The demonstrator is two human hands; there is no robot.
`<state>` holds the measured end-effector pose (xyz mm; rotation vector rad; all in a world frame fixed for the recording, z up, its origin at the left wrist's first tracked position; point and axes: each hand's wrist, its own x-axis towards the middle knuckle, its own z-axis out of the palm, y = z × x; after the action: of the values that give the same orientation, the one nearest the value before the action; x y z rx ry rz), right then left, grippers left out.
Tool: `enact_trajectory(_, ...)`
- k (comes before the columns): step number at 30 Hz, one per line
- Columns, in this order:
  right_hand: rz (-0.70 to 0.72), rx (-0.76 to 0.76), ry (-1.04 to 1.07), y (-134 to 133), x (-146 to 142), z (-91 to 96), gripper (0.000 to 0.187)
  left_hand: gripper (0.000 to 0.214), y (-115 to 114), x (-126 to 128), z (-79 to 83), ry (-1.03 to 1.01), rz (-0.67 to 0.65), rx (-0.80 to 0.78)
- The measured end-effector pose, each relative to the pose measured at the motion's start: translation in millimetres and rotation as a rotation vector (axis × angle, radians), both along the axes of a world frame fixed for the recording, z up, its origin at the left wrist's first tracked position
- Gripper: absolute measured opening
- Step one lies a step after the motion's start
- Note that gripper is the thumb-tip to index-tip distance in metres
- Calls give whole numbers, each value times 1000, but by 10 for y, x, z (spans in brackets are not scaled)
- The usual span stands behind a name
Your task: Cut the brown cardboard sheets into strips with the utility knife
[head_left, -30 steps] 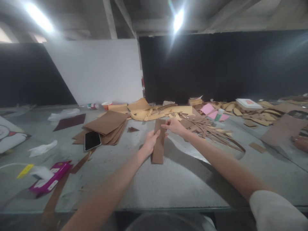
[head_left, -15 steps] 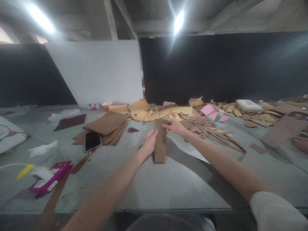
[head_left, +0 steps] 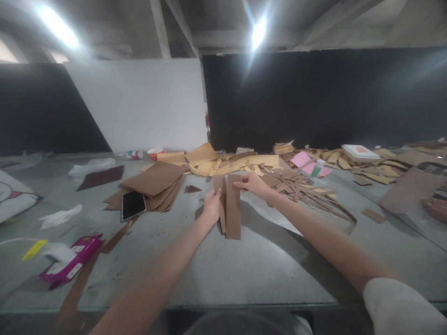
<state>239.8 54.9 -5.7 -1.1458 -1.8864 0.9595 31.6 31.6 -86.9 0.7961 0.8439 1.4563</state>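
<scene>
My two hands hold a long brown cardboard strip (head_left: 233,211) folded lengthwise, standing on the grey table (head_left: 251,265) in front of me. My left hand (head_left: 211,207) grips its left flap, which is spread away from the right one. My right hand (head_left: 253,184) pinches the top edge of the right flap. The strip's lower end rests on the table.
A stack of brown card sheets (head_left: 153,181) with a black phone (head_left: 133,204) lies to the left. Cut cardboard strips and scraps (head_left: 300,186) pile up behind and to the right. A magenta box (head_left: 68,265) lies near the left. Another person's hand (head_left: 436,207) shows at the far right.
The folded strip has opened: my left hand drew the left flap away, so two flaps now show where one flat strip was seen.
</scene>
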Motion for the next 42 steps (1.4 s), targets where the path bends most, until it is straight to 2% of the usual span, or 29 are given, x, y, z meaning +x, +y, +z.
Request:
enact_trajectory(5,-44,-17,-27,-24,-4,9,60,32,-21,30,38,30,42,12)
enact_trajectory(13,-23,-64,90,32,15,-70,60,36,-68,62,69,56,-52,30)
enact_trajectory(19,-50,-60,63,88,64,-81,60,33,-118,120,159,-28,-127,-24)
enact_trajectory(21,-61,-47,48,110,75,-88,59,31,-146,138,228,-82,-217,-76)
enact_trajectory(24,-16,-40,98,136,72,-109,53,42,-204,157,338,-134,-444,-171)
enact_trajectory(26,7,-41,137,140,63,-118,50,45,-246,166,391,-133,-510,-176)
enact_trajectory(29,-7,-26,142,121,48,-104,48,35,-298,177,412,-85,-459,-95)
enact_trajectory(34,19,-14,166,73,35,-36,54,38,-338,189,357,4,-435,-33)
enact_trajectory(39,-42,60,125,65,131,9,53,45,-309,65,417,133,-500,-84)
enact_trajectory(42,-76,17,40,35,265,-4,48,49,-265,-141,536,298,-628,-104)
